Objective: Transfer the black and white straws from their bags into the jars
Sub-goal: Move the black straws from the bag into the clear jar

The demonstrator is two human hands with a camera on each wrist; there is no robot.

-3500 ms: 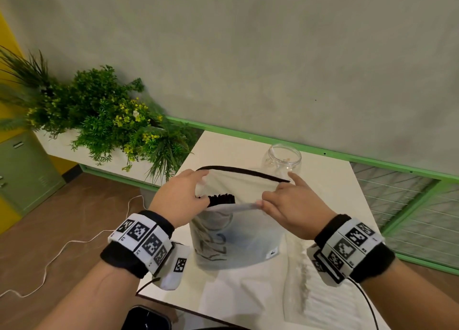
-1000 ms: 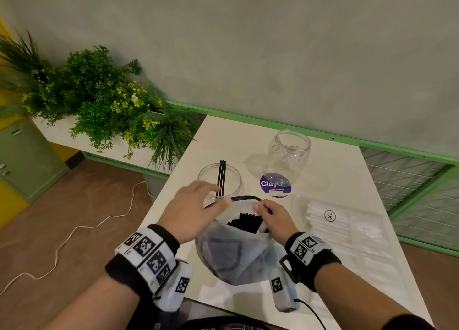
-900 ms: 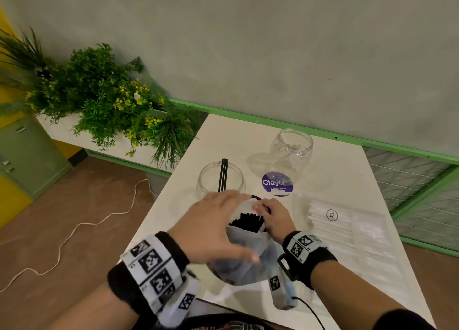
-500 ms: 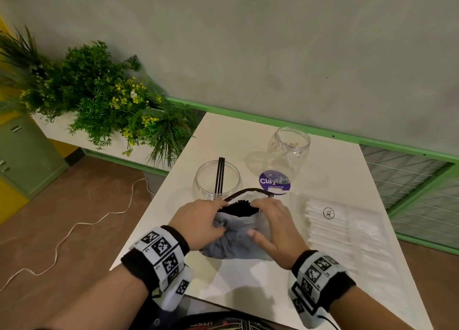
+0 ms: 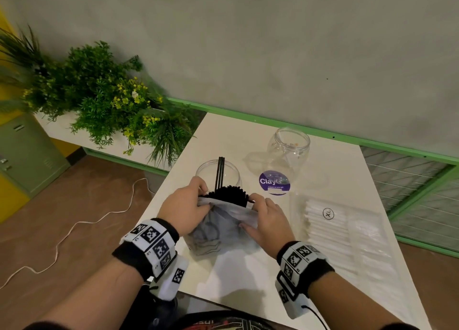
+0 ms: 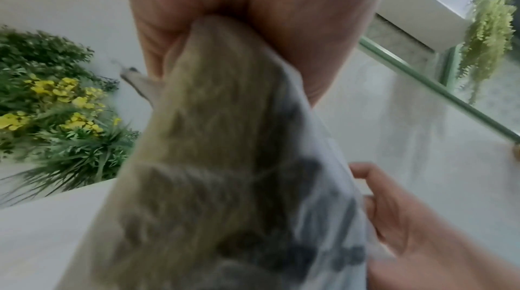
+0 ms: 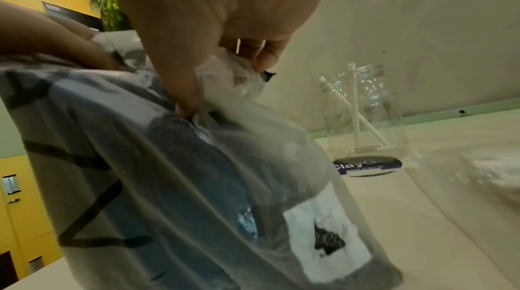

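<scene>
**Both hands gripping the black-straw bag at its mouth**

On the white table (image 5: pixel 330 178) stand two clear jars. The near jar (image 5: pixel 203 172), just behind the bag of black straws (image 5: pixel 221 228), holds two black straws (image 5: pixel 220 170) standing upright. The far jar (image 5: pixel 289 146), behind and to the right of that bag, holds two white straws (image 7: pixel 355 108) leaning inside it. There are two bags: the translucent bag of black straws, and a clear flat bag of white straws (image 5: pixel 330 233) lying to the right of it, marked with a round "XL" sticker (image 5: pixel 328 213).

A purple round "Clay" sticker (image 5: pixel 274 182) lies on the table between the far jar and the bag of black straws. Left of the table, a planter of green foliage with yellow flowers (image 5: pixel 104 101) sits by the wall, and a white cable (image 5: pixel 74 226) trails across the brown floor.

The left hand (image 5: pixel 185 208) grasps the bunched left edge of the bag's mouth; the right hand (image 5: pixel 267 218) pinches the right edge, thumb against the plastic. A dense bundle of black straw ends (image 5: pixel 229 194) sticks out of the opening between the two hands, just in front of the near jar.
</scene>
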